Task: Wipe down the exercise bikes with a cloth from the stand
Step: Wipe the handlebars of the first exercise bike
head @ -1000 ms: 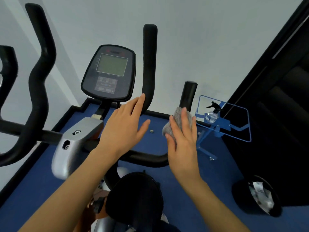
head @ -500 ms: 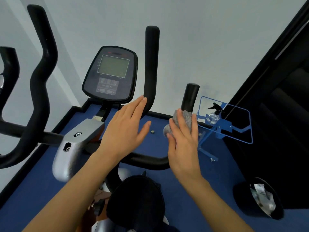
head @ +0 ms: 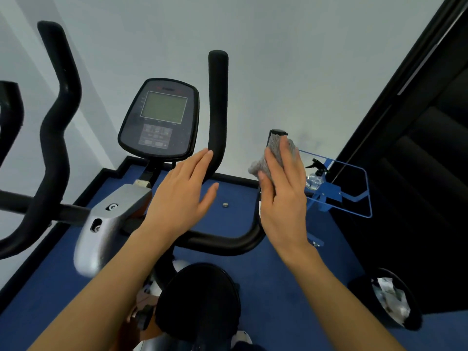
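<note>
Right hand (head: 283,198) is clasping the grey cloth (head: 274,150), wrapping it round the top of the short handlebar grip (head: 277,133). Soft, light and limp, the cloth is likely needing a squeezing, all-round hold to avoid slipping. Left of that grip, the left hand (head: 179,198) is hovering flat-fingered, holding nothing.

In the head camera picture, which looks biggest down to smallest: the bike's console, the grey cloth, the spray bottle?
1. console
2. grey cloth, partly hidden under the right hand
3. spray bottle, which stands farther off, so its true size is unsure
</note>
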Action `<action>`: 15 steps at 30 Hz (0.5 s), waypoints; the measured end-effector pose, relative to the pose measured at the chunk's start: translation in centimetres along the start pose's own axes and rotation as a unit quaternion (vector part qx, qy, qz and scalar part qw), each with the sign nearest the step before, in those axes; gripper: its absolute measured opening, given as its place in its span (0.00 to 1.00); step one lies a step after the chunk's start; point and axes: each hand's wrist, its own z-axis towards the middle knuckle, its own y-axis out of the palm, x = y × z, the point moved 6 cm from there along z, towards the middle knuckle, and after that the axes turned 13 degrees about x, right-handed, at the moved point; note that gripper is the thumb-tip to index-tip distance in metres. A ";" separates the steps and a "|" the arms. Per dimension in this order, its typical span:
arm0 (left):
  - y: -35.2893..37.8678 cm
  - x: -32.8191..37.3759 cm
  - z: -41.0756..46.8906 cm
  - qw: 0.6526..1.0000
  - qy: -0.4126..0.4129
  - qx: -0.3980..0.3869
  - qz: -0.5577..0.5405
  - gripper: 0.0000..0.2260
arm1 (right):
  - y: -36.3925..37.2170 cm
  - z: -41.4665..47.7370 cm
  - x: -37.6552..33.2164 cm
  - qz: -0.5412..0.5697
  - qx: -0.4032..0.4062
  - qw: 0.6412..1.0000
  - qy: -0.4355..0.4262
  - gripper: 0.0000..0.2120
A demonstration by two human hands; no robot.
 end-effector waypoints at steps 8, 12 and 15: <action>-0.1 0.0 -0.5 1.000 0.000 -0.010 0.009 0.28 | 0.5 -0.5 2.4 0.078 0.015 0.977 0.196 0.33; -0.1 0.1 -0.4 1.000 -0.003 0.001 0.005 0.27 | 2.0 -0.1 2.9 0.025 -0.025 0.974 0.225 0.33; -0.2 0.0 0.3 1.000 -0.016 0.006 -0.018 0.26 | 3.4 1.9 3.2 -0.058 -0.056 0.969 0.233 0.31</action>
